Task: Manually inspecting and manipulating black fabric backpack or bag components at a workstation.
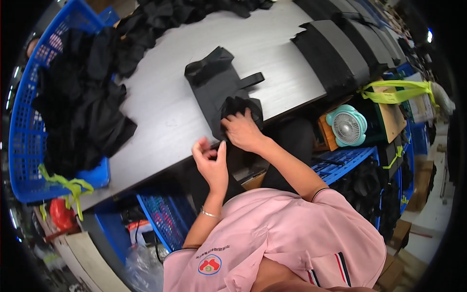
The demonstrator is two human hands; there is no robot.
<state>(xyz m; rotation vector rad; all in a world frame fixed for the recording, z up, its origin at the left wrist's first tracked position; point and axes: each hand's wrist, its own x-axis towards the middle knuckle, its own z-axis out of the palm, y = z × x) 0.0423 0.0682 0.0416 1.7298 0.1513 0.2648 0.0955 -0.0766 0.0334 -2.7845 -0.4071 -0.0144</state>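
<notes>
A black fabric bag (211,90) lies lengthwise on the table in front of me, with a short strap loop standing out from its right side. Its far end is folded and puffed up; the near end bunches at the table edge. My right hand (242,131) grips that bunched cloth, its fingers bent into the folds. Just left of it and lower, my left hand (212,164) hovers by the bag's near corner, slightly blurred. Its thumb and fingers are apart, with nothing seen between them.
A blue basket (22,146) heaped with black cloth (80,97) stands at the left. More black pieces lie along the table's (155,107) far side. Stacked black and grey panels (335,53) sit at the right. A teal fan (347,125) is beside the table's edge.
</notes>
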